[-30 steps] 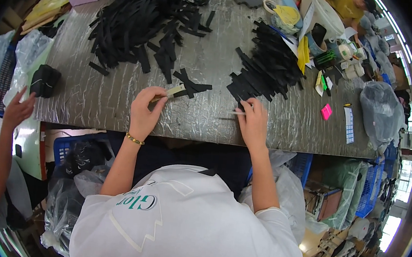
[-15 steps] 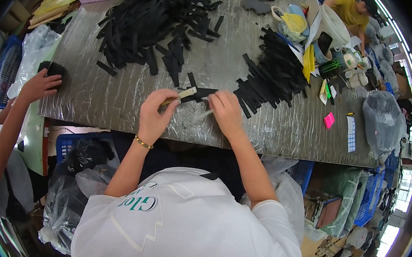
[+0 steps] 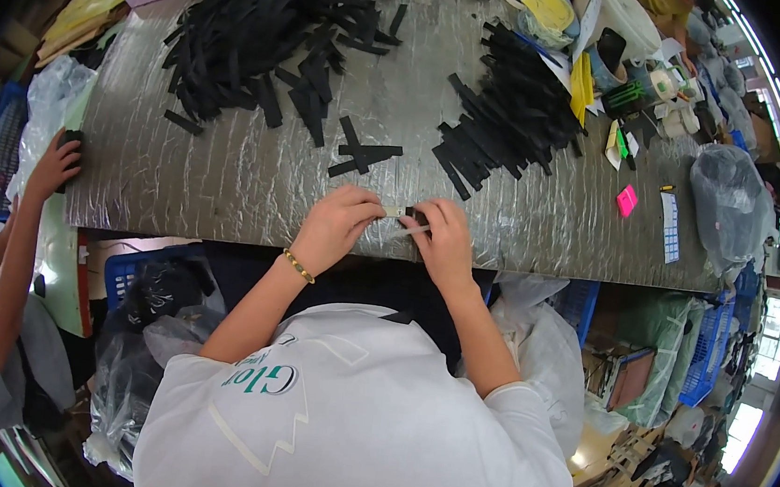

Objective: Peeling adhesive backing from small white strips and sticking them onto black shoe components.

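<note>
My left hand is closed, fingertips pinching a small pale strip just above the table's near edge. Facing it, my right hand is closed too, with a thin whitish strip sticking out from its fingers. A short black end shows between the two hands; its full shape is hidden by my fingers. Just beyond them, a few black fabric strips lie crossed on the table. Farther off are a big tangled heap of black strips and, to the right, a fanned stack of them.
Plastic film covers the table. On its right lie a pink block, a white card and a grey bagged bundle. Tape, cups and pens crowd the far right. A co-worker's hand rests on a black thing at left.
Both hands have come nearer to me, away from the crossed black strips, which now lie untouched. The pale strip came along between my fingers. The view has shifted slightly.
</note>
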The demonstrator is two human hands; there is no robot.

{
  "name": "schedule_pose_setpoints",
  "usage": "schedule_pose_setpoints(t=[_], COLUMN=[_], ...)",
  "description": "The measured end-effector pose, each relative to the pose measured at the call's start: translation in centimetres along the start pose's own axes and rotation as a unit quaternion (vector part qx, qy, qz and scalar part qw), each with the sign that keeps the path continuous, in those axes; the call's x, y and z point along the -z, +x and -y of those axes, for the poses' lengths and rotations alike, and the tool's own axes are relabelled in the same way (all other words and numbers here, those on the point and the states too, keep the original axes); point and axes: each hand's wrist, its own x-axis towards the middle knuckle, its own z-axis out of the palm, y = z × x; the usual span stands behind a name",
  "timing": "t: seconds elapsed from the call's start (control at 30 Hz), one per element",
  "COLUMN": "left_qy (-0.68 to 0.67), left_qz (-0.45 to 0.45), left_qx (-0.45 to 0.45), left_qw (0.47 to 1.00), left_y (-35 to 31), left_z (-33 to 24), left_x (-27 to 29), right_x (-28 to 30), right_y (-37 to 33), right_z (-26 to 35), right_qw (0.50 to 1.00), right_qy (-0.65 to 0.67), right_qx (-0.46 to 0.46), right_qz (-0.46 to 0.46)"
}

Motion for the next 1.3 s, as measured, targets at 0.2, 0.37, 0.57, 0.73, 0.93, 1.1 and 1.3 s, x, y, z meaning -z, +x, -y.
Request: schedule_pose_setpoints(t=[0.2,0.37,0.57,0.73,0.93,1.1,1.3], left_qy=[0.025,0.026,0.036,0.064,0.078,0.071,0.077], left_qz=[-0.020,-0.029,-0.024,-0.003,0.005,0.004,-0.005], left_qx=[0.012,0.006,-0.007,-0.012,-0.021,-0.021,-0.024], left_qw=[0.999,0.999,0.999,0.998,0.997,0.997,0.997], left_y=[-0.2,0.1,0.3,0.5,0.6,0.4,0.6], left_z=[-0.6,-0.8,-0.9,-1.1,-1.2,-1.0,-1.1], left_x=[-1.0,-1.6,-1.8,-1.8,-1.7,-1.8,-1.9], right_x=[-0.8,-0.9,0.3,2.4,1.7,1.3,1.1], right_y=[-0.8,-0.9,-0.2,1.3,0.6,0.7,0.7], right_z=[1.3,1.4,1.0,0.1,0.0,-0.1,-0.2], right_qw=[0.993,0.989,0.959,0.963,0.920,0.940,0.948], right_qy=[-0.021,0.011,0.162,0.176,0.285,0.250,0.228], right_qx=[-0.111,-0.143,-0.232,-0.176,-0.267,-0.232,-0.223], right_qz=[-0.028,-0.037,0.005,-0.100,0.008,0.024,0.016])
